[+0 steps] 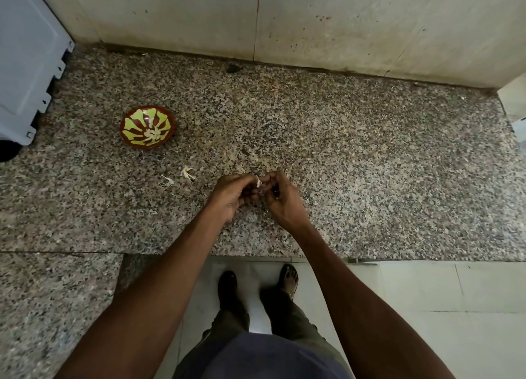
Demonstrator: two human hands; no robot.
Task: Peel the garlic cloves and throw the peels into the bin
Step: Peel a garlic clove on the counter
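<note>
Over the speckled granite counter [341, 151], my left hand [234, 195] and my right hand [280, 198] meet fingertip to fingertip. Both pinch a small pale garlic clove [258, 182], most of it hidden by the fingers. A red bowl with a yellow-green flower pattern [147, 127] stands at the left and holds several pale garlic cloves at its middle. Two loose bits of peel [187, 173] lie on the counter between the bowl and my hands. No bin shows in this view.
A white appliance [28, 59] stands at the far left edge of the counter. Stained wall tiles [284, 20] rise behind it. A small dark speck [232, 68] lies at the back. Below the counter's front edge are my feet [256, 284] on a pale floor.
</note>
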